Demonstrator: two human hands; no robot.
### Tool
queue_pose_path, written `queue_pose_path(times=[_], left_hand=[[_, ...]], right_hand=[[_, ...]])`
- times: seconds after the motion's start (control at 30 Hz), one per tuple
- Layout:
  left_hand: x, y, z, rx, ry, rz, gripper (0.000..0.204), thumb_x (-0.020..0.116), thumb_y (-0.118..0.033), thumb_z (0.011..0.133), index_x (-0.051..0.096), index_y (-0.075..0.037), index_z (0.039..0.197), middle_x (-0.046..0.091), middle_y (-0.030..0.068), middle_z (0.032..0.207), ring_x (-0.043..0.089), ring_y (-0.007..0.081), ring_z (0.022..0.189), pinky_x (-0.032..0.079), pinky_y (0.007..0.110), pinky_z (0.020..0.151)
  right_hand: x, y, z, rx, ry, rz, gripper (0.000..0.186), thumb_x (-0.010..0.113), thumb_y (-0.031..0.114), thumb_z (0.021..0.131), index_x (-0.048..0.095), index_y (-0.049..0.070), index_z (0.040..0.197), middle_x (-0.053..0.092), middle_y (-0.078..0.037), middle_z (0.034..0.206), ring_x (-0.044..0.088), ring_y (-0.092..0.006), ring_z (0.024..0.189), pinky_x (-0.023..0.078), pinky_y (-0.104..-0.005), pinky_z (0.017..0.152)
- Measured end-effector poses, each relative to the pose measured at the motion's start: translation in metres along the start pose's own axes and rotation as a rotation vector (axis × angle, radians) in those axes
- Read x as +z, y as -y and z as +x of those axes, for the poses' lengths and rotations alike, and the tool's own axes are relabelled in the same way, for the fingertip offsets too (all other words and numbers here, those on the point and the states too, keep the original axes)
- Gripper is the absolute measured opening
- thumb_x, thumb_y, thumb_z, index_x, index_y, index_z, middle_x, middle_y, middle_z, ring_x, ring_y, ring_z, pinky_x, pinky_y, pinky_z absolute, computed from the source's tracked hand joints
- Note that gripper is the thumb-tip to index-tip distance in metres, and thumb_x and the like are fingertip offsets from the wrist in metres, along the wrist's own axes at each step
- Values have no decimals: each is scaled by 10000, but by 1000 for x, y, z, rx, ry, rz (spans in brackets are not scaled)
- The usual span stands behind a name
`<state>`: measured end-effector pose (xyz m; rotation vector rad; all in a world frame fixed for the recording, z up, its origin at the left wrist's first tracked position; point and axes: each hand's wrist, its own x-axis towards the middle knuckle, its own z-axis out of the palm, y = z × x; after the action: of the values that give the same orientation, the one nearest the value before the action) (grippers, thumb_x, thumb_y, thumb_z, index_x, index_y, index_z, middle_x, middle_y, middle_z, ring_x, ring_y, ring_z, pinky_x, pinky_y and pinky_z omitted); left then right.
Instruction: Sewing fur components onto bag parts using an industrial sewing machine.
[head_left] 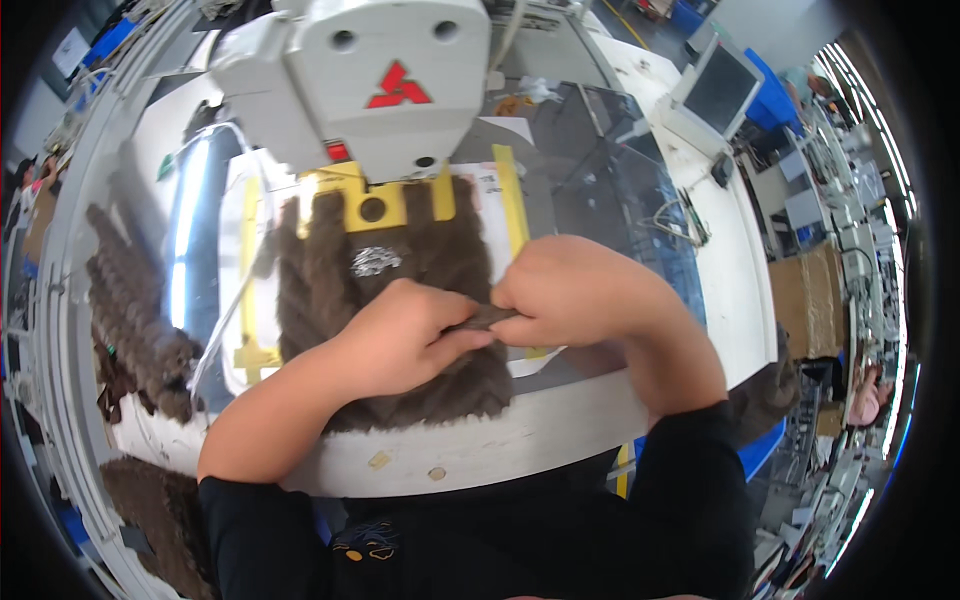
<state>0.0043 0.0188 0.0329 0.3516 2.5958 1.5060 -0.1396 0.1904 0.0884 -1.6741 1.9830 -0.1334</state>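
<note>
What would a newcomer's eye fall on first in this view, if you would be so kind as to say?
First, the big white sewing machine head at the top centre, above a yellow clamp frame. Below it lies a brown furry fabric piece on the table. The left hand and right hand meet in the middle, pinching a small dark strip together over the fur.

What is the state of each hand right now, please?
Left hand: closed, pinching the brown fur piece.
Right hand: closed, pinching the same fur piece at its edge.
</note>
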Motion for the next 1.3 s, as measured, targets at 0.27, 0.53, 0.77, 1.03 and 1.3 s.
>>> queue_pose_path(times=[0.27, 0.53, 0.77, 1.03, 1.3], left_hand=[[-8, 6, -7, 48, -216, 15, 171, 795, -151, 859, 707, -4, 848, 635, 150, 716, 612, 350, 645, 477, 390, 568], [-11, 25, -14, 314, -401, -112, 224, 833, -164, 829, 696, 4, 887, 629, 108, 721, 604, 266, 616, 468, 344, 556], [2, 28, -15, 267, -505, -232, 259, 844, -161, 830, 635, -10, 800, 606, 91, 700, 571, 206, 591, 426, 318, 529], [2, 22, -18, 128, -469, -205, 267, 873, -171, 817, 659, -25, 880, 563, 68, 678, 519, 166, 580, 418, 295, 540], [-17, 2, -2, -22, -151, -88, 371, 571, -44, 977, 561, 1, 1345, 692, 238, 949, 681, 423, 857, 544, 474, 755]], right_hand=[[-5, -13, 3, -107, -177, 108, 329, 680, 330, 895, 658, 21, 781, 659, -153, 768, 655, -377, 776, 518, -473, 692], [7, -1, 6, -210, -510, 647, 303, 849, 259, 801, 684, 46, 941, 675, -90, 862, 659, -252, 765, 515, -340, 668], [33, 9, 19, -298, -717, 858, 318, 898, 159, 772, 729, 25, 1005, 690, -57, 876, 652, -188, 798, 502, -305, 694], [31, 0, 22, -270, -769, 874, 194, 860, 84, 806, 741, 13, 941, 690, -38, 813, 623, -118, 733, 478, -268, 656], [3, -50, 45, 187, -294, 824, 205, 794, 145, 875, 678, -24, 857, 596, 25, 713, 521, -40, 706, 411, -251, 629]])
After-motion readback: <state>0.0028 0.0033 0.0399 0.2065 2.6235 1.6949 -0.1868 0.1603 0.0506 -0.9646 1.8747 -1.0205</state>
